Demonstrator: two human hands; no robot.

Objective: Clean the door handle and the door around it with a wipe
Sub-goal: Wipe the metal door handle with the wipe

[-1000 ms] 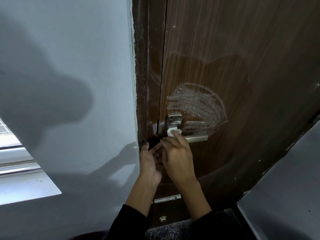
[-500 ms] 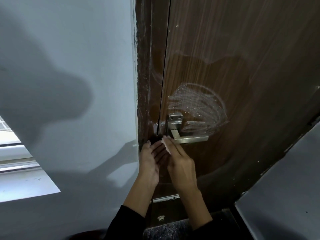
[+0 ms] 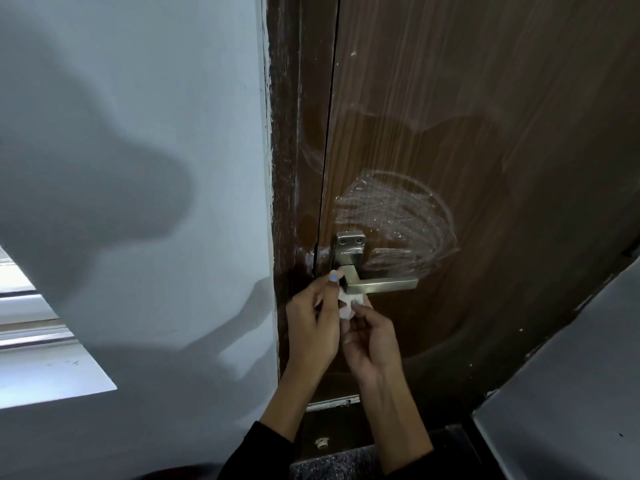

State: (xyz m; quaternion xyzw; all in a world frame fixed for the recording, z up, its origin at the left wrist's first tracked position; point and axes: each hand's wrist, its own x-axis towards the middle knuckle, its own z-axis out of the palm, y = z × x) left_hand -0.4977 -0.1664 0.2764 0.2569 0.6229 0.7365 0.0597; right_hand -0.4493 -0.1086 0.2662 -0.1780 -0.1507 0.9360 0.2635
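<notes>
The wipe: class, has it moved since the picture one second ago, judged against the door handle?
Yes. The wipe was pressed against the door handle near its plate; now it sits below the lever, held between both hands.

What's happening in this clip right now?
A person is cleaning a brown door. Both hands hold a small white wipe just below the metal handle: the left hand and right hand pinch it between them. Wet swirl marks show above the handle.
</notes>
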